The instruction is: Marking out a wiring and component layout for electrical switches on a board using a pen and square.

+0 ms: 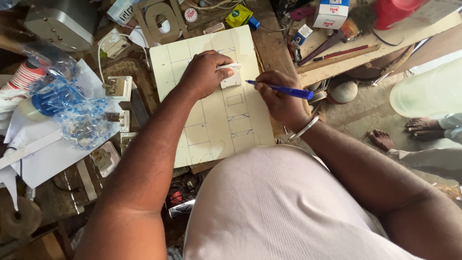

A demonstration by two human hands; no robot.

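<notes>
A pale cream board is seen lying flat on the cluttered table, ruled with blue lines into boxes. A small white switch plate is pressed onto the board near its upper middle by the left hand, whose fingers are curled down over the plate's top edge and clamped on it. A thin white strip is seen poking out from under those fingers towards 3 o'clock; what it is cannot be told.

At 3 o'clock of the plate, a blue pen is gripped in the right hand, fingers pinched tight round the barrel, its tip brought just beside the plate's right edge. A metal bangle is worn on that wrist.

At 9 o'clock of the board, white sockets and switches are scattered on the table, with a crumpled clear plastic bag further out. At 12 o'clock a wooden cutout frame and a yellow-green box are lying. At 2 o'clock a red pencil is laid on a wooden plank. Far off at 3 o'clock, another person's bare feet are seen on the floor.
</notes>
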